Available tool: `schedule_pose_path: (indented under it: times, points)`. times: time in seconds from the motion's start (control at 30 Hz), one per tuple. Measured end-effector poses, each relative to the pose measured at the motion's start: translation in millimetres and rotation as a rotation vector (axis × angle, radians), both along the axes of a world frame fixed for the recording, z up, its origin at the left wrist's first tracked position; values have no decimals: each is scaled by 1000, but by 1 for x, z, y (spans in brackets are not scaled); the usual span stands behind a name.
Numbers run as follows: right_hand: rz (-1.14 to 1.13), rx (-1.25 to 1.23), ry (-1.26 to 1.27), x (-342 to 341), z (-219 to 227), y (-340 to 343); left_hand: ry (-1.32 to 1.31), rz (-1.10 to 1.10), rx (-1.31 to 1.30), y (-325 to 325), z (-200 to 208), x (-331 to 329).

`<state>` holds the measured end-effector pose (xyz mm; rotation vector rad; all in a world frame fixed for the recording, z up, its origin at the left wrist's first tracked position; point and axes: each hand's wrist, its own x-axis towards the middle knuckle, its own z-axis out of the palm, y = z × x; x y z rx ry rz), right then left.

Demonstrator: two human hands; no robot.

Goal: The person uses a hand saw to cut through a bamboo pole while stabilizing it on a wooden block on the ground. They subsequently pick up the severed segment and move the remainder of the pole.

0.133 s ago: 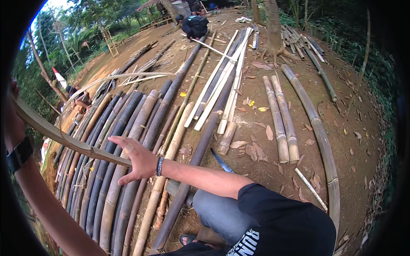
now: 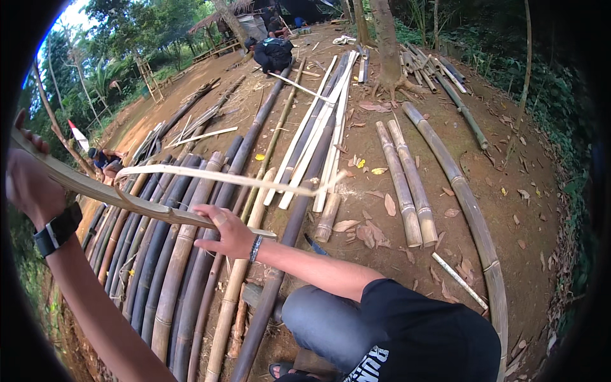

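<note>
One long split bamboo strip (image 2: 146, 208) ran at a slant before the wearer, held above a row of bamboo poles (image 2: 164, 305), from the far left edge to just past the right wrist. The left hand (image 2: 35, 183), somewhat blurred, gripped its upper-left end, the fingers curled over the upper edge. The right hand (image 2: 226, 234) lay near the opposite end; its thumb and forefinger stood apart on either side of the strip, and whether they pressed on it could not be told. A thin pale sliver (image 2: 223, 177) arced above the strip, passing over the poles. The left wrist bore a black band (image 2: 58, 229), the right a beaded bracelet (image 2: 256, 248). Near the bent knee (image 2: 331, 318), a dark blade (image 2: 315, 245) lay on the soil. Farther out, pale split lengths (image 2: 321, 146) rested beside dark ones, two short culms (image 2: 407, 184) lay side by side, and a longer culm (image 2: 468, 197) stretched to their right. Beyond, a person in dark clothing (image 2: 275, 54) crouched at the far end of the poles.
</note>
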<state>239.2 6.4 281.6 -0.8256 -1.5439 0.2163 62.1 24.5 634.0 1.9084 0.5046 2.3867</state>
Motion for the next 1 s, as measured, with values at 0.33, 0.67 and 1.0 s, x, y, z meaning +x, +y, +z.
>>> schedule_pose_path:
  times: [0.33,0.67,1.0]
  points:
    - [-685,-531,-35,179,-97,-172,437,-187,-677,73,-218,85]
    - [-1265,-1093,44,329,-335,-191,1872,60,-1181,-1,-520,-162]
    - [-1267,-1078,-28,321,-375,-133,1837,364,-1536,-73,-472,-284]
